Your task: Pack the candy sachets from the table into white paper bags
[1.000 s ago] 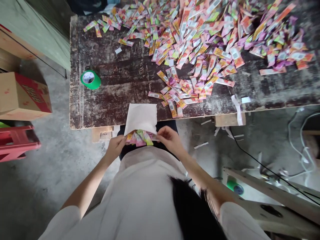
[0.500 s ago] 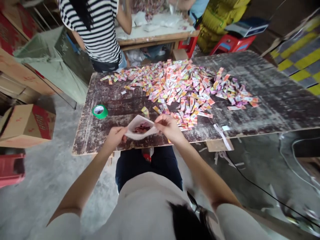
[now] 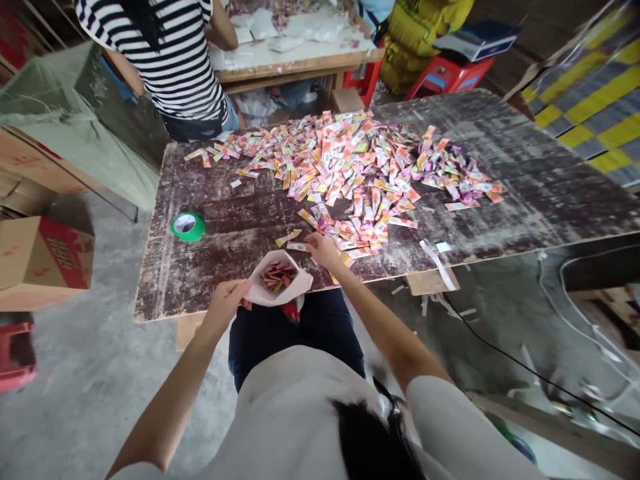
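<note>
My left hand grips the left edge of an open white bag at the table's front edge. Inside the bag lie several small colourful packets. Just above the bag's right side, my right hand has its fingers closed on the end of a slim packet. A yellow-green packet lies beside that one. Behind my right hand spreads a large heap of pink and orange packets on the dark, worn table.
A green tape roll lies at the table's left. Beyond the table stands a person in a striped shirt at a white-topped table. Cardboard boxes are at the left, a red stool with a scale behind.
My right hand has let go of the bag's right edge, moved up onto the table and closed on a slim packet. The bag has tilted and lowered slightly in my left hand.
</note>
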The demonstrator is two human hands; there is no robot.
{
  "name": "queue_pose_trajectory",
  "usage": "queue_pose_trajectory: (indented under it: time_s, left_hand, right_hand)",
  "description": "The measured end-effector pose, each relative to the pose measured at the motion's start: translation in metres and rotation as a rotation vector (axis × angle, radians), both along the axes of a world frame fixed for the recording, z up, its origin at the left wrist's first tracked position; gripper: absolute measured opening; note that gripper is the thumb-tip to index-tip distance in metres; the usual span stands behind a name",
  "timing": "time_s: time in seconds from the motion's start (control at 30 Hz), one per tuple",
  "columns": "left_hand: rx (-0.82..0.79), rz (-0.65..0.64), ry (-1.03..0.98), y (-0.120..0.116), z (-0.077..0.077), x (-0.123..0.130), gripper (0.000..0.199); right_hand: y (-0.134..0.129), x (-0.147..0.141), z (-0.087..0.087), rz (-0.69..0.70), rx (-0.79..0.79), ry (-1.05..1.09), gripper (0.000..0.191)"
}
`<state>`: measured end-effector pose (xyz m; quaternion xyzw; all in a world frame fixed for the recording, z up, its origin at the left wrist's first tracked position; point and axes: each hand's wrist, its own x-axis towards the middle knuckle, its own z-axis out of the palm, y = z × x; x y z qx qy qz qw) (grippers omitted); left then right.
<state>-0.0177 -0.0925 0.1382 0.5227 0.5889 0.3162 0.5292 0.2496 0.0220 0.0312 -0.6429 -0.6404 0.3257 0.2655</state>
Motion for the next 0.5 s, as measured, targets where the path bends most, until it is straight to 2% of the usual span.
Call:
queue_pose_trajectory:
  time_s: [0.07,0.13,0.23,0.3,0.37,0.4,0.47,0.5]
  left_hand:
    - [0.004,-0.009,0.031,0.000,0.007,0.004,0.041]
    - [0.006,0.004,0.034,-0.002,0.012,0.009,0.044]
    - [0.012,0.030,-0.005,-0.001,0.009,0.012,0.052]
    - [0.008,0.058,-0.033,0.001,0.003,0.014,0.056]
    - [-0.009,0.092,-0.065,0.003,0.000,0.016,0.059]
    - [-0.017,0.103,-0.084,0.004,0.000,0.018,0.060]
    - [-0.025,0.109,-0.115,0.005,0.005,0.024,0.060]
    - [-0.024,0.104,-0.123,0.006,0.008,0.028,0.060]
  right_hand:
    - [0.020,-0.016,-0.010,0.079,0.078,-0.151,0.036]
    - [0.033,-0.034,-0.015,0.156,0.117,-0.248,0.041]
    - [0.048,-0.049,-0.016,0.156,0.103,-0.293,0.023]
    - [0.058,-0.048,-0.009,0.117,0.123,-0.286,0.017]
    - [0.061,-0.036,0.014,0.095,0.166,-0.230,0.018]
    - [0.059,-0.027,0.031,0.111,0.204,-0.165,0.020]
    - [0.046,-0.007,0.079,0.227,0.318,0.032,0.023]
    - [0.035,0.002,0.107,0.366,0.385,0.118,0.022]
